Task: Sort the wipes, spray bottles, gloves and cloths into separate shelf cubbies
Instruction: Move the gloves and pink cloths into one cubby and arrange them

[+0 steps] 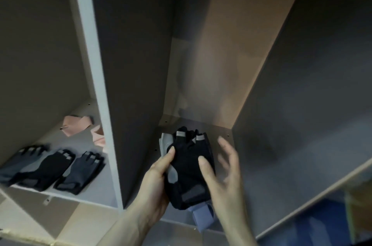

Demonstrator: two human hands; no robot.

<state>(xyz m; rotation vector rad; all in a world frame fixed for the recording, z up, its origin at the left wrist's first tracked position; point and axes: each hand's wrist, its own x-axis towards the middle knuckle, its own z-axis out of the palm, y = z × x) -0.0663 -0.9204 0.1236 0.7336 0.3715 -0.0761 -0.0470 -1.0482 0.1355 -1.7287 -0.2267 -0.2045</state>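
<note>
Nearest us, our left hand (155, 183) grips a stack of gloves (189, 169) from the left side, thumb pressed on the top black one, fingers out of sight beneath. The stack hangs just over the front edge of the right cubby (225, 137), fingertips pointing to the back wall. Grey glove edges peek out on the stack's left; a blue-grey strap (202, 218) dangles below, over the shelf's front lip.

Our right hand (223, 173) is blurred but spread, fingers loose and holding nothing; its thumb touches the stack's right side.

Further left, past the white divider (96, 92), the left cubby (86, 185) holds three gloves (50, 169) in a row along its front edge. Two pink items (77, 124), cloths or gloves, we cannot tell which, lie toward its back right corner by the divider.

Judgement: gloves are now in both cubbies, so setting this stack down here would split one kind across two, unless the three on the left are moved over.

Risks: the stack is held from one side only; if the thumb eases, the lower gloves could slide out. The dangling strap could catch the front lip as the stack goes in and drag a glove off. Dim light in the cubby hides where things land.
</note>
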